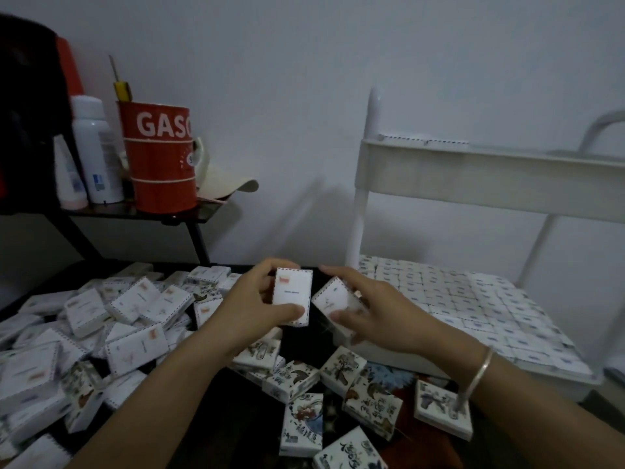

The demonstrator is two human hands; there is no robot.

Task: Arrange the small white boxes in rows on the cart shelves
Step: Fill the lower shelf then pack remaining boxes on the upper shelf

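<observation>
**Two boxes in hand, just left of the cart**

Landmark: white metal cart (473, 177) with tubular posts, two shelves in view.
- The lower shelf (399, 360) is packed with rows of small white boxes (473, 299), flat and edge to edge, out to the near rim.
- On the upper shelf, only a line of box tops (422, 141) shows over the rim at back left.

Left hand (250, 309), left of the cart's front-left post: thumb and fingers curled round the upright box (292, 296), small white cardboard with a dashed border and a red mark near the top.

Right hand (375, 319), silver bangle (480, 370) on the wrist, closer to the cart: thumb on the face of the tilted box (333, 299), same kind, fingers behind it.

The two boxes' near edges almost meet; cannot tell if they touch.

Left of the cart, a loose heap of white boxes (101, 326) lies on a dark surface (297, 346). Picture-printed boxes (341, 365) are scattered below both hands. A dark strip of that surface runs under the hands, between the heap and the cart's rim.

Farther left of the cart, against the wall, stands a dark side table (189, 214). It carries a red tin drum lettered GASO (159, 157) and a white spray bottle (93, 147). A beige cap (226, 186) overhangs its edge. Grey wall (297, 164) shows between the table edge and the cart's post.
</observation>
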